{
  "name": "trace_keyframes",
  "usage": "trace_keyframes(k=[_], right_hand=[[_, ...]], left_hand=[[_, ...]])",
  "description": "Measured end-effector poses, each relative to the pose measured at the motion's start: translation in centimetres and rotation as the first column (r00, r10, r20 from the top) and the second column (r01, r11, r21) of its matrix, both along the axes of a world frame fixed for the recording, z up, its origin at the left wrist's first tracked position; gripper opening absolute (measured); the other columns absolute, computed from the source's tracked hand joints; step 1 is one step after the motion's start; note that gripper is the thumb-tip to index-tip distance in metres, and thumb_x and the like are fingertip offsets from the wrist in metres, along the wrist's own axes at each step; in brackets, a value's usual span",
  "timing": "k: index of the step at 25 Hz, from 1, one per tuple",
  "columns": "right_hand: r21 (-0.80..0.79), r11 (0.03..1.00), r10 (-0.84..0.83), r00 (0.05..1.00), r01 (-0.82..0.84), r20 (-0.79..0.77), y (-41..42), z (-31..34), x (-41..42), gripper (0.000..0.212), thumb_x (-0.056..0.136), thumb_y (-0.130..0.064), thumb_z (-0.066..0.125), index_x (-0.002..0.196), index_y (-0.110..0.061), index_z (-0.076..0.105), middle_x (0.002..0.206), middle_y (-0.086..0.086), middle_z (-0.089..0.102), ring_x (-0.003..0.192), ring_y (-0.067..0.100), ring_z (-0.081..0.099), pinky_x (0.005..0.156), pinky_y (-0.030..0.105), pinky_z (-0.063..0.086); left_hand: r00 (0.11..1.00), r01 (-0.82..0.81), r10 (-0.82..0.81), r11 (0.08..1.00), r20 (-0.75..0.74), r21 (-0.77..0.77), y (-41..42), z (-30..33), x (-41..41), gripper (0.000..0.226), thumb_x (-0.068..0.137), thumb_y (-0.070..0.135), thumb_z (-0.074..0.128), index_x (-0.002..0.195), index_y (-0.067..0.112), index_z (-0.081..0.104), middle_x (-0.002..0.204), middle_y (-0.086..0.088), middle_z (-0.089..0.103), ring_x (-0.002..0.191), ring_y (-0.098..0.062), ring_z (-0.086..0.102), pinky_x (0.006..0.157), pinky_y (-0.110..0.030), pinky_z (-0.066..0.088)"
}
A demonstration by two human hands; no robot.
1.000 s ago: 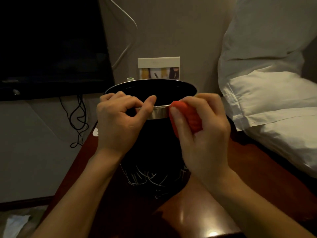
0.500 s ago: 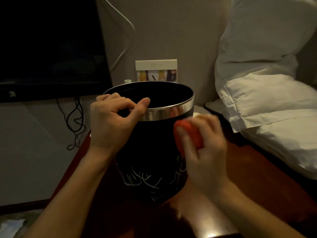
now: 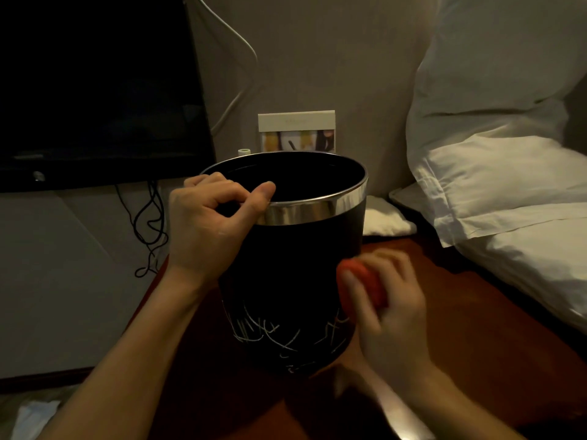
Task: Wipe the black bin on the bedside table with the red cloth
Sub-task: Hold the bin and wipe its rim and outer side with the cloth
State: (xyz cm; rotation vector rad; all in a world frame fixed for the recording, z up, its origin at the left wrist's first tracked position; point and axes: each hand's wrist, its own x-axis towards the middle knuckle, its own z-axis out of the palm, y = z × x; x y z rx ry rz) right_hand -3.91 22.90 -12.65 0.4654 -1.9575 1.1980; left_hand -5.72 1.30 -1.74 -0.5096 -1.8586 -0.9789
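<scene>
On the bedside table (image 3: 476, 312), left hand (image 3: 206, 230) grips black bin (image 3: 295, 268) rim, right hand (image 3: 387, 300) grip holding red cloth (image 3: 365, 277)

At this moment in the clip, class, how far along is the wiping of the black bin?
Done: nothing can be confirmed clean; the light is too dim. In hand: the left hand grips the metal rim of the black bin to steady it, while the right hand, blurred, presses the red cloth against the bin's lower right side. Left: the white marks near the base show on the front, and the far side is hidden.
</scene>
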Motion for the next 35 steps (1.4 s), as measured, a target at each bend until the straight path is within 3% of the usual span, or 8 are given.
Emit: trace_keyframes(k=[5, 12, 16, 19, 25, 29, 32, 35], right_hand=[[-0.064, 0.995, -0.084, 0.982, 0.074, -0.170, 0.6, 5.1, -1.9, 0.015, 0.095, -0.016, 0.067, 0.106, -0.005, 0.067, 0.106, 0.004, 0.054, 0.095, -0.004, 0.050, 0.086, 0.005, 0.035], [0.047, 0.984, 0.162, 0.970, -0.173, 0.179, -0.1, -5.5, 1.4, 0.027, 0.096, -0.051, 0.054, 0.112, -0.031, 0.062, 0.120, -0.016, 0.048, 0.107, 0.008, 0.057, 0.082, 0.021, 0.050], [-0.071, 0.996, 0.062, 0.998, -0.061, 0.009, 0.4, -0.1, -0.6, 0.017, 0.093, -0.034, 0.063, 0.108, -0.026, 0.061, 0.111, -0.005, 0.054, 0.103, -0.004, 0.054, 0.084, 0.006, 0.042], [-0.129, 0.991, 0.027, 0.999, -0.030, -0.024, 0.7, 0.8, -1.4, 0.015, 0.093, -0.029, 0.064, 0.106, -0.024, 0.063, 0.109, -0.005, 0.055, 0.102, -0.001, 0.055, 0.085, 0.006, 0.039], [-0.014, 0.983, 0.180, 0.948, -0.182, 0.263, 0.9, -6.1, 1.3, 0.017, 0.094, -0.051, 0.058, 0.106, -0.039, 0.061, 0.117, -0.020, 0.049, 0.103, 0.007, 0.058, 0.078, 0.025, 0.053], [-0.104, 0.992, 0.079, 0.995, -0.073, 0.056, 1.5, -0.8, 0.4, 0.012, 0.092, -0.036, 0.063, 0.103, -0.032, 0.061, 0.108, -0.013, 0.055, 0.101, 0.003, 0.057, 0.083, 0.012, 0.044], [-0.092, 0.995, 0.023, 0.983, -0.040, -0.183, 1.5, 5.7, -0.6, 0.011, 0.095, -0.022, 0.066, 0.104, -0.018, 0.064, 0.104, 0.000, 0.057, 0.098, -0.002, 0.054, 0.086, 0.009, 0.038], [-0.034, 0.999, 0.033, 0.965, -0.043, -0.261, 0.4, 8.7, -0.8, 0.016, 0.095, -0.017, 0.065, 0.104, -0.004, 0.066, 0.104, 0.004, 0.056, 0.095, -0.004, 0.051, 0.085, 0.005, 0.036]], left_hand=[[1.000, 0.024, -0.024, 1.000, 0.003, -0.016, -0.4, 0.0, -0.1, 0.032, 0.088, 0.036, 0.064, 0.059, 0.024, 0.062, 0.063, 0.002, 0.057, 0.058, -0.006, 0.050, 0.077, -0.027, 0.037], [0.997, 0.074, -0.074, 0.997, 0.026, -0.001, -0.7, 0.1, -0.2, 0.030, 0.087, 0.038, 0.065, 0.059, 0.029, 0.061, 0.059, 0.014, 0.057, 0.060, -0.005, 0.051, 0.080, -0.032, 0.038], [0.997, 0.079, -0.079, 0.997, 0.021, 0.007, -0.9, 0.1, -0.3, 0.030, 0.087, 0.036, 0.066, 0.058, 0.028, 0.061, 0.059, 0.013, 0.057, 0.060, -0.006, 0.051, 0.080, -0.036, 0.040], [0.988, 0.142, -0.144, 0.989, 0.058, 0.027, -1.4, 0.2, -0.3, 0.029, 0.086, 0.031, 0.067, 0.058, 0.031, 0.062, 0.059, 0.010, 0.057, 0.062, -0.009, 0.052, 0.078, -0.035, 0.041], [0.985, 0.152, -0.158, 0.985, 0.072, 0.079, -2.0, 0.5, -0.5, 0.034, 0.088, 0.032, 0.066, 0.055, 0.026, 0.063, 0.056, 0.014, 0.054, 0.058, -0.008, 0.048, 0.067, -0.025, 0.038], [0.996, -0.084, 0.081, 0.994, -0.036, -0.072, -0.9, 0.4, 1.3, 0.027, 0.093, 0.037, 0.058, 0.067, 0.030, 0.063, 0.062, 0.016, 0.055, 0.064, -0.003, 0.051, 0.076, -0.030, 0.039], [0.988, -0.152, 0.140, 0.967, -0.070, -0.207, 2.1, 0.0, 3.0, 0.014, 0.093, 0.036, 0.054, 0.087, 0.028, 0.065, 0.076, 0.018, 0.058, 0.077, -0.004, 0.052, 0.083, -0.034, 0.034], [0.977, -0.213, 0.201, 0.938, -0.070, -0.275, 4.3, -0.1, 3.0, 0.020, 0.093, 0.042, 0.053, 0.087, 0.028, 0.066, 0.079, 0.020, 0.057, 0.083, -0.002, 0.050, 0.088, -0.033, 0.028]])
